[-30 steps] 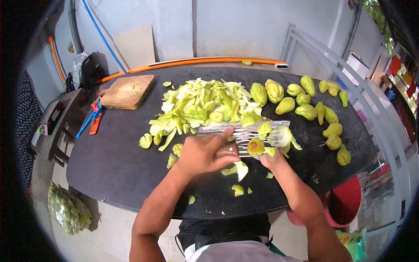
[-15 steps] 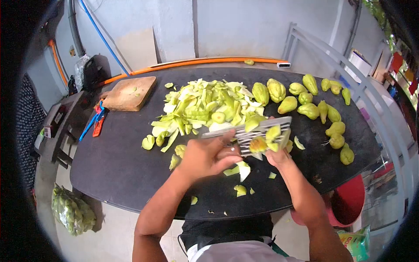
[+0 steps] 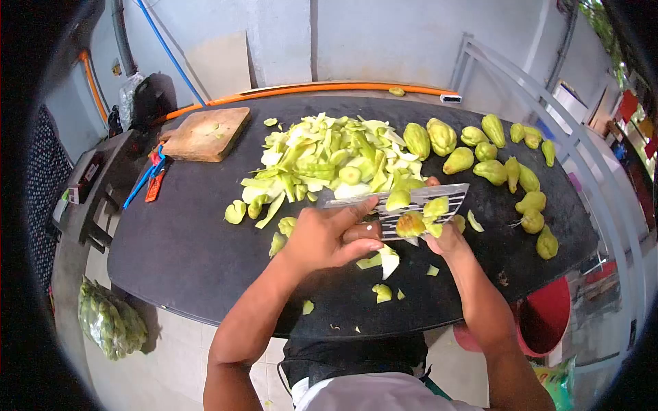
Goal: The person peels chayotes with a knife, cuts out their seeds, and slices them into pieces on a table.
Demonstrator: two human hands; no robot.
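Note:
My left hand point(image 3: 329, 236) is closed round the brown riveted handle of a wide-bladed knife point(image 3: 456, 195), index finger stretched along the blade. Light and dark stripes show on the blade, and several green pieces, one with a browned patch point(image 3: 410, 224), lie against it. Behind the blade's right end, my right hand point(image 3: 449, 240) is curled round a green chayote, mostly hidden; one fingertip shows above the blade. Just beyond both hands is a heap of pale green peelings and slices point(image 3: 336, 154). Loose scraps point(image 3: 382, 293) lie on the dark table point(image 3: 178, 253) nearer my body.
Whole chayotes point(image 3: 490, 171) are spread over the table's right side. A wooden chopping board point(image 3: 209, 135) lies at the back left, beside blue and orange-red handled tools point(image 3: 155, 183). A red bucket point(image 3: 545, 315) and a filled plastic bag point(image 3: 110, 318) stand on the floor.
The view has shifted slightly, so the table's contents sit a little higher and farther right. The knife blade looks sharper now; both hands keep nearly the same hold.

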